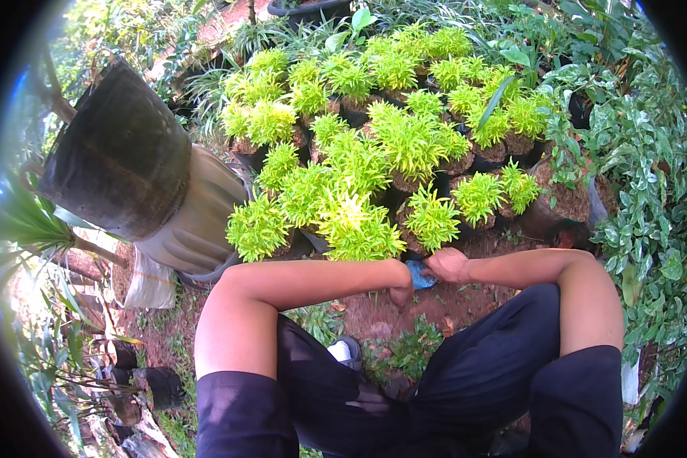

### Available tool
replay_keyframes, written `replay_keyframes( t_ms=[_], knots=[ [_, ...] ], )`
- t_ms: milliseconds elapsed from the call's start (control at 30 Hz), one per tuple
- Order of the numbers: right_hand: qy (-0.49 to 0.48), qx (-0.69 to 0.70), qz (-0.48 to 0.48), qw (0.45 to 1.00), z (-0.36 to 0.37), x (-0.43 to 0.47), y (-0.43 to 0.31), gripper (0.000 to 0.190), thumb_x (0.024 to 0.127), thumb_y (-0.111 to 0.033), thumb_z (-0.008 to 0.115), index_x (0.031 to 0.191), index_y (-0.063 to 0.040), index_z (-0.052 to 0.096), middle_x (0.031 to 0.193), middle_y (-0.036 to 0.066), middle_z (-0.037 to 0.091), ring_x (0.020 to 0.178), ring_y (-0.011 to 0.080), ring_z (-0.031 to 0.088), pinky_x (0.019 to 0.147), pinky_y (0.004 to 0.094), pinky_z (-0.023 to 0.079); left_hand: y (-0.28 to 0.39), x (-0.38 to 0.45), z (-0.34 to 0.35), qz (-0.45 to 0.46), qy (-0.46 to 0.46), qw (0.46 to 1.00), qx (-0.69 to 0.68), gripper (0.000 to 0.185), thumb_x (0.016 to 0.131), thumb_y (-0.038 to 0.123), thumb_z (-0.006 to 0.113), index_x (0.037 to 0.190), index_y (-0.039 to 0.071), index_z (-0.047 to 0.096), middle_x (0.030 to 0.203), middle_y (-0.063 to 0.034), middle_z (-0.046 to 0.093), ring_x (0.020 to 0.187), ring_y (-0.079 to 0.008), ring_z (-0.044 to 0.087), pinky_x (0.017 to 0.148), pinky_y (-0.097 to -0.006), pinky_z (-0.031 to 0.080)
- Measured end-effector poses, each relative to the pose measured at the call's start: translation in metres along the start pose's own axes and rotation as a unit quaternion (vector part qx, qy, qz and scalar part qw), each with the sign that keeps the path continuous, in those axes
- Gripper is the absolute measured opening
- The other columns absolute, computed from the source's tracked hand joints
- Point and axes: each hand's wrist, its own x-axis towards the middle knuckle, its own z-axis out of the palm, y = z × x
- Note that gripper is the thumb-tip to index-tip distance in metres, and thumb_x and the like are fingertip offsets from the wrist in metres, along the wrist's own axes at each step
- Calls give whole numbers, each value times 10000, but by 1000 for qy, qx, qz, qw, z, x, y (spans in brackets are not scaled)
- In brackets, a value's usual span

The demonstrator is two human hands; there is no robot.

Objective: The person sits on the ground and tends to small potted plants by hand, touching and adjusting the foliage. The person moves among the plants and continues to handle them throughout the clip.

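Both hands meet low in front of me, over bare soil at the near edge of a cluster of potted plants with bright yellow-green leaves [432,218]. Between them is a small blue object [419,275], possibly a cup or a bag; what it holds is too small to tell. My left hand [402,291] is bent down at the wrist against its left side, with the fingers mostly hidden. The fingers of my right hand [447,265] are bent at its upper right edge. Just above the right hand stands a plant in a dark bag of brown growing medium.
To the left, a large dark pot [120,154] sits on a fluted brown planter [200,217]. A white sack [150,280] stands below it. Variegated foliage [647,160] crowds the right side. Several black bags [157,386] lie at lower left.
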Motion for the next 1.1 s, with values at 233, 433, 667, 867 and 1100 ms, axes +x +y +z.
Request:
replay_keyframes(
  t_ms=[233,433,667,867,1100],
  knots=[
    [-58,-15,-12,998,3,8,6,174,784,-189,530,859,-40,581,890,219,630,887,400,604,788,476,475,-10,21,14,-45,14,998,-39,611,886,518,498,1260,40,566,1271,-160,564,1163,-328,527,976,-449,408],
    [-260,-141,12,955,-26,20,-10,262,729,-179,614,952,-59,680,923,211,666,903,342,648,770,436,515,-6,9,-1,-8,-33,999,-16,544,934,409,422,1316,27,487,1317,-146,507,1110,-270,532,900,-410,461],
    [-539,-159,73,824,-69,47,-55,221,828,-139,473,791,15,628,836,158,665,797,267,667,684,418,537,-11,-4,1,-64,-35,989,-130,623,882,539,541,1273,55,543,1272,-113,535,950,-230,567,750,-381,526],
    [-605,-47,157,779,-141,78,-75,232,885,-226,569,934,-2,603,934,120,651,902,252,648,823,377,541,-27,-44,-2,48,-9,906,-420,745,774,467,739,1286,-17,496,1359,-172,458,1033,-293,593,835,-374,556],
    [-482,-9,114,869,-238,105,-79,236,868,-212,603,913,19,623,845,136,639,756,222,662,704,302,572,-66,-140,-9,135,49,857,-494,682,862,393,662,1346,-26,427,1345,-161,498,1139,-281,582,869,-403,547]
  ],
)
